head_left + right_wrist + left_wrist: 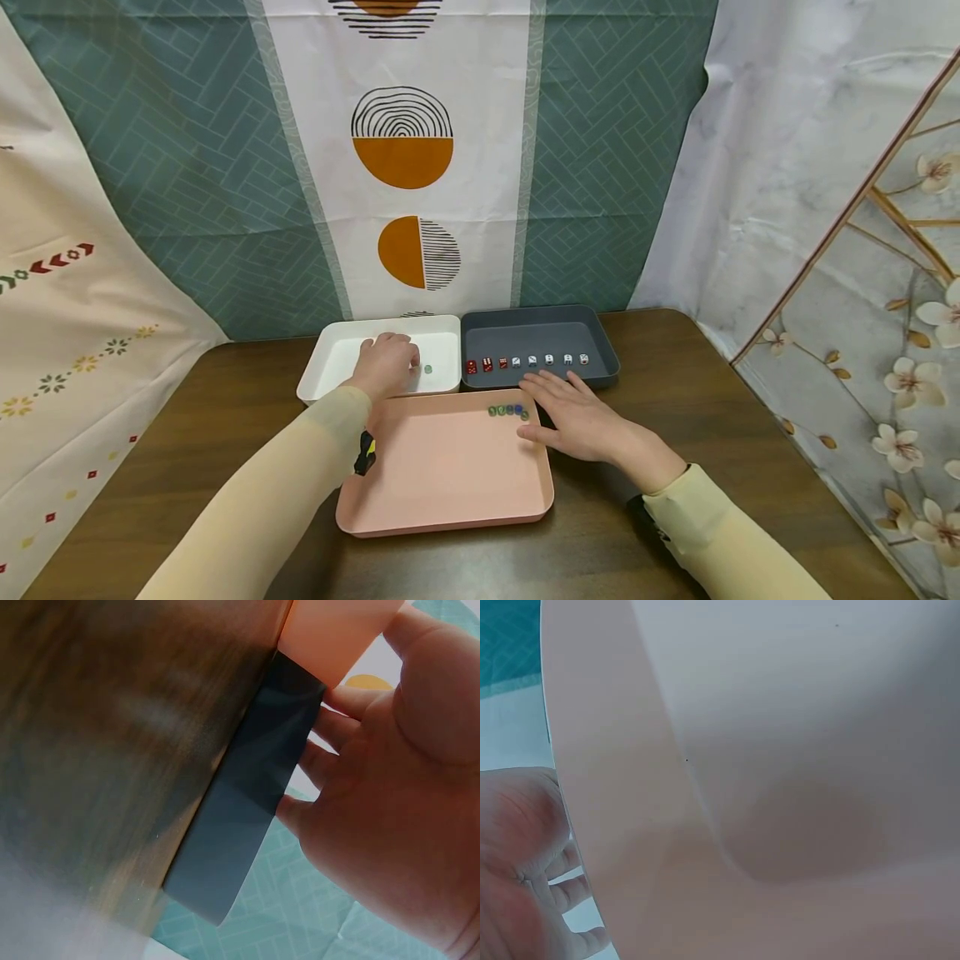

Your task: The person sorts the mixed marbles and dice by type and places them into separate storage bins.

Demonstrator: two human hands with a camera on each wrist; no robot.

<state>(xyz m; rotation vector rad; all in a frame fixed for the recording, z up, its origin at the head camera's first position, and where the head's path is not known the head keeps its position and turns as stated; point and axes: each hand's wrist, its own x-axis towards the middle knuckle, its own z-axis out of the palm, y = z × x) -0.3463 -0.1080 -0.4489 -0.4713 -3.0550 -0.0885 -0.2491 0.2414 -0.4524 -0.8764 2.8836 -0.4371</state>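
My left hand [386,365] reaches into the white tray [321,367], its fingers bent down towards the bottom. A small pale green piece [428,369] lies just right of it. Fingertips are hidden in the head view, and the left wrist view shows the hand [525,862] only partly behind a tray wall. My right hand [577,417] lies with fingers extended over the corner where the pink tray [457,479] meets the dark grey tray [540,321]. Beside its thumb, several small green and blue pieces [510,410] sit in the pink tray's upper right corner.
Along the front of the grey tray runs a row of red dice [487,364] and white dice [550,360]. All three trays stand close together on a brown wooden table [247,417]. A patterned cloth [405,192] hangs behind, with more cloths at both sides.
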